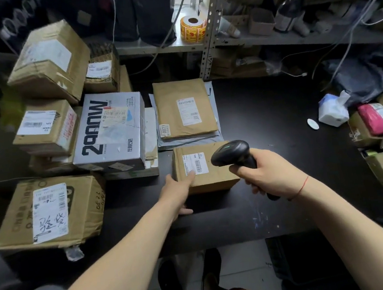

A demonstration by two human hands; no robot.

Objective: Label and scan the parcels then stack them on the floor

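Left forearm reaches forward. Left hand (179,191) lies on the near left edge of the small brown cardboard parcel (213,180), fingers flat and straight across its top, one fingertip on the white barcode label (197,163). The parcel sits on the black table (265,112). Black handheld scanner (232,154) hovers over the parcel's right side. Right hand (268,174) has its fingers wrapped round the scanner's handle.
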